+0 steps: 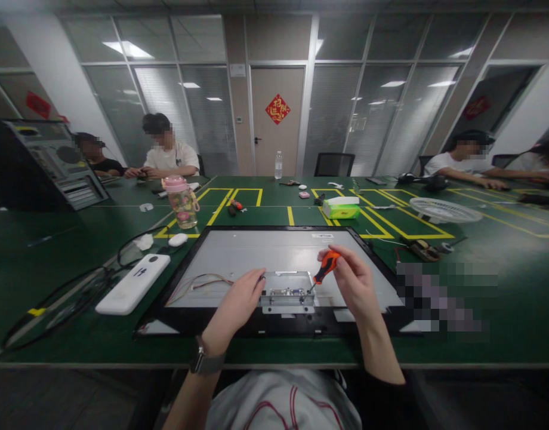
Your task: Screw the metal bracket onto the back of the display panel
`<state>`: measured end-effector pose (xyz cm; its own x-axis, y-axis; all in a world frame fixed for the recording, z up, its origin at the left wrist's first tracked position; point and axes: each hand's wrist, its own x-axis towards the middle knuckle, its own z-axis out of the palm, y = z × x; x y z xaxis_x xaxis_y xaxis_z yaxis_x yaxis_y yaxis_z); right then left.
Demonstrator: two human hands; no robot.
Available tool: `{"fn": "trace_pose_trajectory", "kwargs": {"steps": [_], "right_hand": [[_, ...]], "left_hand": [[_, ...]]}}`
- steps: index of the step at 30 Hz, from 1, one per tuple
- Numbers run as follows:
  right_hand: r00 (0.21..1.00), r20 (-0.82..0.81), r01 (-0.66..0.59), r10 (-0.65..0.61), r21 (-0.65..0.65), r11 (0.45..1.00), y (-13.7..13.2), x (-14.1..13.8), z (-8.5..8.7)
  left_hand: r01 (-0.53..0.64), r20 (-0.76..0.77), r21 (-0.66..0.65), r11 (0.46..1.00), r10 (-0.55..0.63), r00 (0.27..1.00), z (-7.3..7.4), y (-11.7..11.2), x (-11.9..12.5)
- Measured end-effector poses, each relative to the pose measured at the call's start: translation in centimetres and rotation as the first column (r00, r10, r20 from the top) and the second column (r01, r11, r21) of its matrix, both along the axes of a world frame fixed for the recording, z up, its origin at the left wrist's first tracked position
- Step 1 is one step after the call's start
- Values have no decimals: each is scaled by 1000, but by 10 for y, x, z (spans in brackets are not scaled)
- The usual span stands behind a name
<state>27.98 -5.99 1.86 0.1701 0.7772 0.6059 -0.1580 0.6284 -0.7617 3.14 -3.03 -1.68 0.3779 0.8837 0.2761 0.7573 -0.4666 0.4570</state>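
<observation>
A flat display panel (256,254) with a black frame lies on the table, its grey metal back facing up. Near its front edge sits a silver metal bracket (287,301) with a small circuit board in it. My left hand (233,304) is closed at the bracket's left end, its fingertips partly hidden. In my right hand (355,278) is an orange and black screwdriver (327,267), tilted, its tip reaching down to the bracket's right part. Thin coloured wires (198,282) run across the panel left of my hand.
Left of the panel lie a white power bank (133,285) and black cables (73,292). Beyond stand a pink-lidded bottle (181,203), a green tissue pack (341,208) and a computer case (46,161). A white fan grille (444,210) lies right. Several people sit across the table.
</observation>
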Motion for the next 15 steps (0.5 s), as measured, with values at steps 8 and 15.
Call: {"fn": "trace_pose_trajectory", "kwargs": {"steps": [8, 15], "right_hand": [[1000, 16, 24, -25, 67, 997, 2, 1, -1], [999, 13, 54, -53, -29, 998, 0, -2, 0]], "left_hand": [[-13, -62, 43, 999, 15, 998, 3, -4, 5], [-33, -66, 55, 998, 36, 997, 4, -6, 7]]}}
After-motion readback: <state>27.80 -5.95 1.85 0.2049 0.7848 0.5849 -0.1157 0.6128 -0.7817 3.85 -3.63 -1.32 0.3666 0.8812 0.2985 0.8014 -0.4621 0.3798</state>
